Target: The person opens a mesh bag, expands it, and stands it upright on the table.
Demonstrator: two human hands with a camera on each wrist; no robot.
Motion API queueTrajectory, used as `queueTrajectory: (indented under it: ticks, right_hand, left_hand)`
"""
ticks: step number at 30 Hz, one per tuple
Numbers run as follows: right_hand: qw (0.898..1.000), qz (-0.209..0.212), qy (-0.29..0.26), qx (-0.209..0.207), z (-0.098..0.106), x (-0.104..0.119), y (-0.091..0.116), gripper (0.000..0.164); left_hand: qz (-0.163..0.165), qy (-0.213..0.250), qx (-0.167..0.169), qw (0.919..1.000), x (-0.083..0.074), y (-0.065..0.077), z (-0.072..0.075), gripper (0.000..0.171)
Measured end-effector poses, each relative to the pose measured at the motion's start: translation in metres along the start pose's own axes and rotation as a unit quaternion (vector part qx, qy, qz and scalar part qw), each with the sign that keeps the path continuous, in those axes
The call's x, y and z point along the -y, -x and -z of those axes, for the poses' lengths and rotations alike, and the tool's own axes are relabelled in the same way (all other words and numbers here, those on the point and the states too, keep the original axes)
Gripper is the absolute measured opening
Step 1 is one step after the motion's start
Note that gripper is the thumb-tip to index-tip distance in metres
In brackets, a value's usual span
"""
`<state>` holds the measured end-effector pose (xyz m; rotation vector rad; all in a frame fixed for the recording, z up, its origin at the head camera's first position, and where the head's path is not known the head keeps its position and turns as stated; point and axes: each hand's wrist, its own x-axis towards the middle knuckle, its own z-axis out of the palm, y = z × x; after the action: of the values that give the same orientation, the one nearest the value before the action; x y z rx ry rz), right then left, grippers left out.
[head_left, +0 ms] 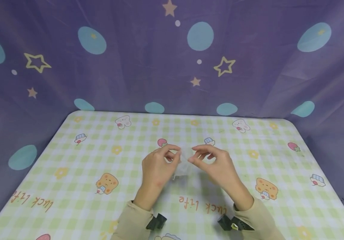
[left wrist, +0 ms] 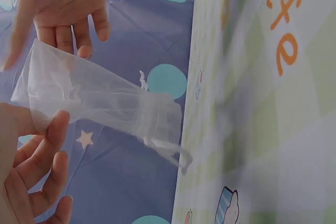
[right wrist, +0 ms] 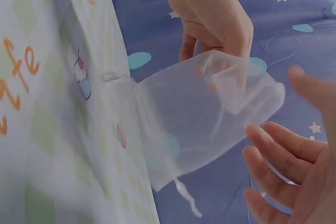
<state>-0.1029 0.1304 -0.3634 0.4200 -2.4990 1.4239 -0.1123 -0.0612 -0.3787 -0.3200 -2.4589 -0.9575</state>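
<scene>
A sheer white drawstring pouch (head_left: 182, 169) hangs above the table, its gathered drawstring end pointing down. My left hand (head_left: 159, 164) pinches the closed upper end of the pouch between thumb and forefinger. My right hand (head_left: 218, 162) is beside the pouch's other edge, thumb apart from the loosely bent fingers. In the right wrist view, its fingertips (right wrist: 254, 129) come right to the pouch's edge. White cord (left wrist: 176, 153) dangles from the gathered end in the left wrist view. Nothing shows inside the see-through fabric except the left fingers seen through it.
Beneath the hands lies a table (head_left: 70, 143) in a green-and-white checked cloth printed with cartoon figures. A purple curtain (head_left: 148, 66) with stars and teal spots rises behind its far edge. Black devices (head_left: 157, 222) sit at both sleeve cuffs.
</scene>
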Motion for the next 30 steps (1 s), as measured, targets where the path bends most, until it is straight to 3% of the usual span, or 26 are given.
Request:
queueTrajectory:
  ticks: [5, 10, 14, 24, 30]
  right_hand:
    - [1.0, -0.003, 0.022, 0.003, 0.0, 0.001, 0.001, 0.031]
    - [0.999, 0.015, 0.037, -0.015, -0.002, -0.004, -0.002, 0.013]
    - [0.999, 0.028, 0.028, -0.027, -0.001, -0.009, -0.003, 0.007]
    - [0.999, 0.033, 0.023, -0.003, 0.0, -0.01, -0.002, 0.007]
    - [0.998, 0.051, 0.029, -0.019, 0.001, -0.01, -0.003, 0.007]
  left_hand:
    - [0.016, 0.016, 0.012, 0.9997, -0.001, 0.0, 0.001, 0.008]
    - [0.023, 0.03, 0.034, 0.9987, -0.002, 0.001, 0.002, 0.015]
    - [0.022, 0.015, 0.045, 0.9986, -0.003, 0.001, 0.002, 0.017]
    - [-0.014, -0.008, 0.029, 0.9995, -0.002, 0.001, 0.002, 0.008]
    - [-0.006, -0.011, 0.02, 0.9997, -0.002, 0.0, 0.003, 0.006]
